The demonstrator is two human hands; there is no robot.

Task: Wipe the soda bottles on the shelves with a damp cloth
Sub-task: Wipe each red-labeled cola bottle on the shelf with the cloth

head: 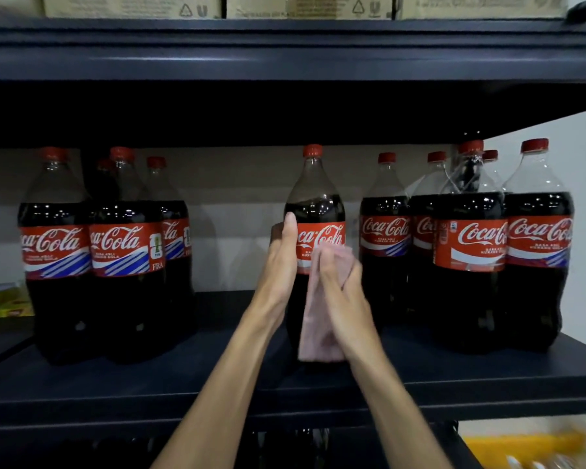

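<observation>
Dark blue-black shelf [122,394] w/ an upper board [285,59] throwing deep shadow below it. Pale wall [244,184] behind, brighter at far right. Cardboard boxes [132,5] along the top level. Yellow packs [4,299] at left edge. Blurred yellow patch [521,445] btm right, maybe a crate.

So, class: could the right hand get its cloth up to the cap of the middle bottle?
Probably yes: the right hand holds the cloth on the middle bottle, and its cap stands free above.
</observation>
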